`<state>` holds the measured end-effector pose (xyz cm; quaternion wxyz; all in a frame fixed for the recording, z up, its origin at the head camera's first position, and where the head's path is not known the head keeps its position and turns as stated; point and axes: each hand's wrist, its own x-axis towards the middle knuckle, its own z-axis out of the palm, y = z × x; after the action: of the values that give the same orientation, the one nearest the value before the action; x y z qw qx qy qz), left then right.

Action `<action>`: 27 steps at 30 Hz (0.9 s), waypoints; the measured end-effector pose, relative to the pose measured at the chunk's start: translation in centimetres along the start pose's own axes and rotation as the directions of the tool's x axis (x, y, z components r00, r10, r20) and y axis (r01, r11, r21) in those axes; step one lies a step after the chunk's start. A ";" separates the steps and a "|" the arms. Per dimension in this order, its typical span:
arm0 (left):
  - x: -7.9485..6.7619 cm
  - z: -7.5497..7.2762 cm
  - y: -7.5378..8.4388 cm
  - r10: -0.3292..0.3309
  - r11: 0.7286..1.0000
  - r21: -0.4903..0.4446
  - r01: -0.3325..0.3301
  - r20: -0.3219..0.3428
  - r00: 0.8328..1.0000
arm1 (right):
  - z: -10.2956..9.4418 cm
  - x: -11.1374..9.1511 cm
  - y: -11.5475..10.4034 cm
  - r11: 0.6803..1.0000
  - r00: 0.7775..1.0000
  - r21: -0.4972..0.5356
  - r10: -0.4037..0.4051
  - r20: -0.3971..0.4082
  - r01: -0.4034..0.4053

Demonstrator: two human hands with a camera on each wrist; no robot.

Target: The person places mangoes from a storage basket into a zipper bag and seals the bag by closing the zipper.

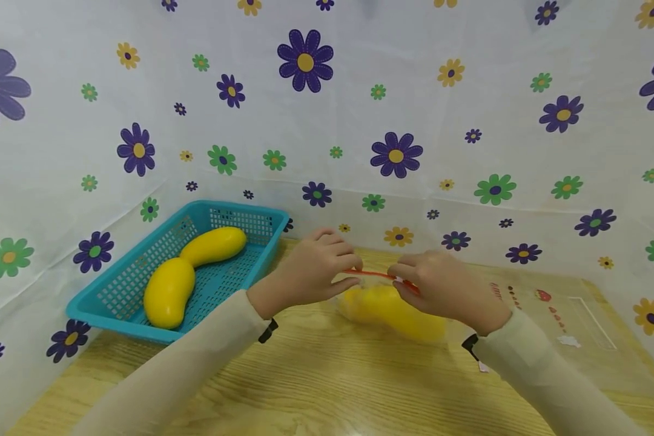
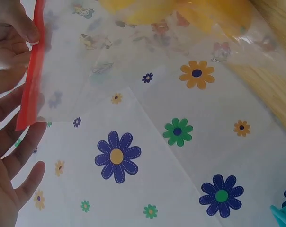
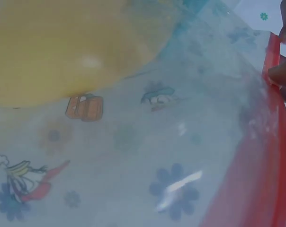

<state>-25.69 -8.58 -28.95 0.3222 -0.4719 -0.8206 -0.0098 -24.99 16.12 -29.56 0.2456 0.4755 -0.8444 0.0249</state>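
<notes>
Zip bag (image 2: 62, 80), clear with a red strip (image 1: 378, 275) along its mouth, is on the worktop (image 1: 327, 387), right of centre and nearer the back edge. Leftmost, against the worktop's left edge and reaching to its back left corner, a blue-green basket (image 1: 136, 333) holds two yellow fruits that look like mangoes: one (image 1: 169, 295) near its front, the other (image 1: 214, 247) behind, nearly end to end. Next comes the left hand (image 1: 312, 269), loosely open, fingertips touching the strip's left end and thumb standing apart from it. Below the strip, yellow fruit (image 1: 409, 312) shows blurred through the bag. On its right, the right hand (image 1: 447, 287) pinches the strip between thumb and fingers. Farthest right, printed clear plastic (image 1: 605, 369) lies flat along the worktop's right edge.
</notes>
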 end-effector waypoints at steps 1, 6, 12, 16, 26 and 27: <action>0.1 0.0 0.2 0.005 1.000 0.007 -0.005 -0.004 1.000 | 0.1 0.0 -0.1 1.000 1.000 0.003 0.006 0.001 -0.006; 0.5 0.3 0.5 0.003 1.000 0.018 -0.003 -0.024 1.000 | 0.3 0.0 -0.5 0.999 0.999 0.004 0.034 -0.006 -0.034; 0.2 0.5 0.7 -0.005 0.999 0.050 0.006 -0.018 1.000 | 0.5 -0.1 -0.7 1.000 0.999 0.007 0.022 -0.035 -0.022; 0.0 0.7 0.7 0.018 0.996 0.086 -0.015 -0.028 0.999 | 0.8 -0.2 -0.7 1.000 0.999 -0.013 0.008 -0.045 -0.009; -1.8 0.9 0.7 0.086 0.995 0.049 -0.083 -0.055 0.995 | 1.4 -1.5 -1.6 0.996 0.996 -0.067 -0.068 -0.057 0.064; -2.0 0.9 0.7 0.093 0.995 0.047 -0.090 -0.061 0.994 | 1.4 -1.7 -1.7 0.995 0.995 -0.072 -0.075 -0.060 0.070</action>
<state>-24.90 -9.47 -30.97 0.3584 -0.5014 -0.7875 0.0084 -23.38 16.14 -31.88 0.2891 0.4960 -0.8188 0.0012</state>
